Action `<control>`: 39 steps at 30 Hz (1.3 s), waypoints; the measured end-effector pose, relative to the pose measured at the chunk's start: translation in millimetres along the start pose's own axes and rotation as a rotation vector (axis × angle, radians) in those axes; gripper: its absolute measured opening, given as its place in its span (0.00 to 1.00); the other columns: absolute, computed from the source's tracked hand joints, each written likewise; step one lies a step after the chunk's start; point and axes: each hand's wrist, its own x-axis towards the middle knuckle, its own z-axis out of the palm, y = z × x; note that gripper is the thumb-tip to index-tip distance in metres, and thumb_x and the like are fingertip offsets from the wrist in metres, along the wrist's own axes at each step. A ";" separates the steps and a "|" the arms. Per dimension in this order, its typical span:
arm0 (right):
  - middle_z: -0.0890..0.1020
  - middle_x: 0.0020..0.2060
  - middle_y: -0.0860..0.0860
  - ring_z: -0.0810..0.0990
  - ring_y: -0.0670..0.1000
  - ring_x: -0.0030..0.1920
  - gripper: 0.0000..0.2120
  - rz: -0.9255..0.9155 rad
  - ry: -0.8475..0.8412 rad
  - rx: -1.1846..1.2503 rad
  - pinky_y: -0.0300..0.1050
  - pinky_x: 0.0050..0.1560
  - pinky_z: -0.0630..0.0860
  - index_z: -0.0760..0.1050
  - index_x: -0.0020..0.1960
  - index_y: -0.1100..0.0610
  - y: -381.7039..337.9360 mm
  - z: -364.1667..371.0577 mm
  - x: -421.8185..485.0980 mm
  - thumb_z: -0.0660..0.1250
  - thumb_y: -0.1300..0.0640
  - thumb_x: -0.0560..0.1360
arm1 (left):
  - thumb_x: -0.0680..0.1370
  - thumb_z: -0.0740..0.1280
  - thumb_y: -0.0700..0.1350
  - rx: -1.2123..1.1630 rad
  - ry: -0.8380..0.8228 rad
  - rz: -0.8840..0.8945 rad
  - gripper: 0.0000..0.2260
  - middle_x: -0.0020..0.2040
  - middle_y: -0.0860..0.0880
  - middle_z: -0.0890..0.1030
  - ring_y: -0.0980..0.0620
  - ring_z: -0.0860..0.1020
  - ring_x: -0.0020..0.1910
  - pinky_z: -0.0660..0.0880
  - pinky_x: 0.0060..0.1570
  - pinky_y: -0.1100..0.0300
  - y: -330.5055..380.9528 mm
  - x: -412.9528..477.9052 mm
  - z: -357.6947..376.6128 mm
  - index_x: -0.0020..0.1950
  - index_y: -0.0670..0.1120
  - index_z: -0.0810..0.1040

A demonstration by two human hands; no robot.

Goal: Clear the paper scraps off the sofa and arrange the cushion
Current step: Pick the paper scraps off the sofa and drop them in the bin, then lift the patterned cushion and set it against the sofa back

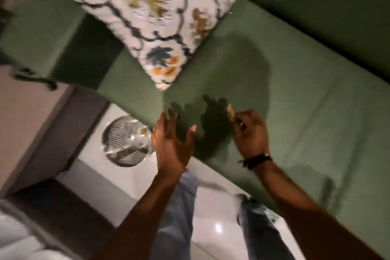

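Over the front edge of the sofa point(295, 82) both hands hang, palms turned toward each other. On the left hand point(172, 143) the fingers point(166, 122) are spread wide and hold nothing; the thumb stands apart from the rest, and none of them seems to touch the green seat. The right hand point(250, 133) is curled in, its fingers narrowed around a small pale brown scrap point(230, 110) that pokes out past the fingertips. How much of that scrap is tucked inside the fist I cannot tell, and blur keeps me from saying whether it is one piece or more. A dark band point(256, 159) circles the right wrist.

Beyond the left fingers, up and away from them, the cushion point(160, 19) lies tilted on the seat with one corner pointing down toward the hands; it is well apart from both. Its top is cut off by the picture's edge, and its pattern of dark lines with yellow and orange patches is smeared.

Just left of the left fingers, down on the pale floor point(213, 217), stands a shiny ribbed bin point(126, 141); something light lies inside, too blurred to name. Shadows of both hands fall on the seat between and beyond the fingers. Below the arms, legs in jeans point(175, 221) show, cut off at the bottom edge.
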 end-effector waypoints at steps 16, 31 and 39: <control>0.85 0.41 0.58 0.83 0.61 0.39 0.10 -0.329 -0.289 -0.049 0.49 0.35 0.77 0.82 0.45 0.56 -179.5 139.0 16.3 0.63 0.55 0.77 | 0.72 0.67 0.63 -0.321 -0.093 -0.202 0.36 0.71 0.44 0.72 0.50 0.70 0.69 0.68 0.68 0.56 -117.1 96.1 -97.8 0.74 0.45 0.65; 0.80 0.62 0.58 0.78 0.57 0.62 0.42 0.227 -0.330 0.817 0.54 0.68 0.70 0.74 0.65 0.56 -122.7 -7.8 375.9 0.66 0.29 0.61 | 0.69 0.79 0.39 -1.240 0.323 -0.234 0.28 0.59 0.52 0.82 0.61 0.82 0.56 0.81 0.54 0.62 89.1 228.2 -59.8 0.66 0.46 0.72; 0.81 0.41 0.46 0.79 0.45 0.40 0.22 0.077 0.160 0.996 0.41 0.39 0.80 0.71 0.51 0.53 -48.9 -85.2 227.7 0.74 0.46 0.63 | 0.70 0.78 0.46 -1.159 -0.151 0.194 0.39 0.70 0.43 0.77 0.43 0.77 0.67 0.78 0.62 0.50 89.4 243.5 -72.9 0.76 0.46 0.61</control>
